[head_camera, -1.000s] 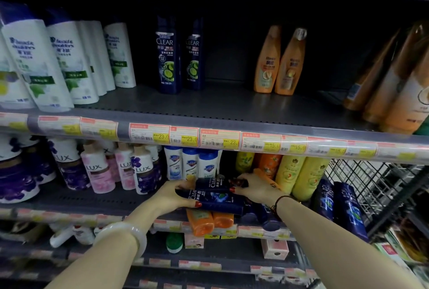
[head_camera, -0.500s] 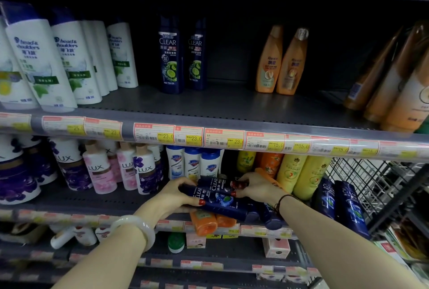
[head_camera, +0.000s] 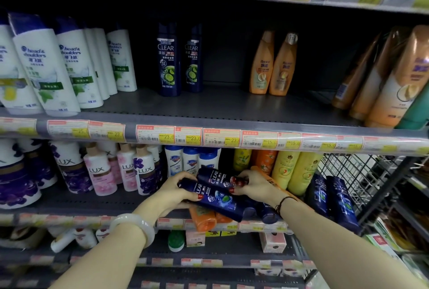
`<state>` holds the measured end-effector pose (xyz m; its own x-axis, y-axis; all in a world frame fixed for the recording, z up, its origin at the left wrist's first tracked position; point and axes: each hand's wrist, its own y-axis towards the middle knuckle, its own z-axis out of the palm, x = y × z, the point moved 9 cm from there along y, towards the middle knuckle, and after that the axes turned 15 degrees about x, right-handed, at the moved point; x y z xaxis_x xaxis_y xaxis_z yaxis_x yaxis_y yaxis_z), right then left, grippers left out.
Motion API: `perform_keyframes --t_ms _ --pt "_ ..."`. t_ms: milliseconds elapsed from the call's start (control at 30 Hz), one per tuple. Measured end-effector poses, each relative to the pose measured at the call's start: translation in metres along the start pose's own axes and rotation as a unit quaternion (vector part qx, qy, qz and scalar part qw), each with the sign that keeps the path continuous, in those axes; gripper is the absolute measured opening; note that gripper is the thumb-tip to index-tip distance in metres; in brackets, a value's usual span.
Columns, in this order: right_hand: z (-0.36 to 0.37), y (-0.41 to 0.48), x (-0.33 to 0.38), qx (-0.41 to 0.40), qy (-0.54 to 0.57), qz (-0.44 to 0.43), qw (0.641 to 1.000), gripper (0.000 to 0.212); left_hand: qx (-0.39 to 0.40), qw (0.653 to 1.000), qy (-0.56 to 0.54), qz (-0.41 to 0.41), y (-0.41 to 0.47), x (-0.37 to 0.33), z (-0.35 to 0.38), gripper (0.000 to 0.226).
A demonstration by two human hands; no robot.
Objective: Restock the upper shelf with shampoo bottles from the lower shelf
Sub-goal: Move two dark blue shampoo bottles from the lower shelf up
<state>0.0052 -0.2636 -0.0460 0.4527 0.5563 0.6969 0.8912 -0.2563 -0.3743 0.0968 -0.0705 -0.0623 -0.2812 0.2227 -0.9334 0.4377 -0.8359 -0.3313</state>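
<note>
My left hand [head_camera: 173,192] grips a dark blue Clear shampoo bottle [head_camera: 218,199] that lies tilted over the lower shelf [head_camera: 76,203]. A second dark blue Clear bottle [head_camera: 214,176] rests just above it, held at its end by my right hand [head_camera: 251,184]. More dark blue bottles [head_camera: 264,213] and orange bottles [head_camera: 203,218] lie flat underneath at the shelf's front edge. On the upper shelf [head_camera: 220,107] two Clear bottles [head_camera: 169,60] stand upright at the back, with bare shelf in front of them and to their right.
White Head & Shoulders bottles [head_camera: 48,68] fill the upper shelf's left; orange bottles [head_camera: 272,63] stand at its middle right and far right. Lux bottles [head_camera: 102,170] and yellow bottles [head_camera: 290,168] crowd the lower shelf. A wire basket [head_camera: 362,184] with blue bottles hangs at the right.
Both hands have lifted the two blue bottles slightly and tilted them up off the pile. The view has shifted a little closer to the shelves.
</note>
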Motion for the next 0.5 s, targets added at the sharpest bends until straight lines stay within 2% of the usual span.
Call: perform_keyframes --t_ms 133,333,500 --pt "0.008 -0.014 0.002 0.014 0.042 -0.003 0.999 0.057 0.007 1.000 0.023 0.010 -0.014 -0.012 0.007 0.046" --pt "0.017 -0.044 0.003 0.027 0.097 0.004 0.995 0.047 -0.003 0.999 0.041 0.022 -0.036 -0.032 0.019 0.072" --pt "0.025 -0.069 0.005 0.038 0.133 0.002 0.990 0.046 0.006 0.999 0.046 0.021 -0.054 -0.040 0.031 0.074"
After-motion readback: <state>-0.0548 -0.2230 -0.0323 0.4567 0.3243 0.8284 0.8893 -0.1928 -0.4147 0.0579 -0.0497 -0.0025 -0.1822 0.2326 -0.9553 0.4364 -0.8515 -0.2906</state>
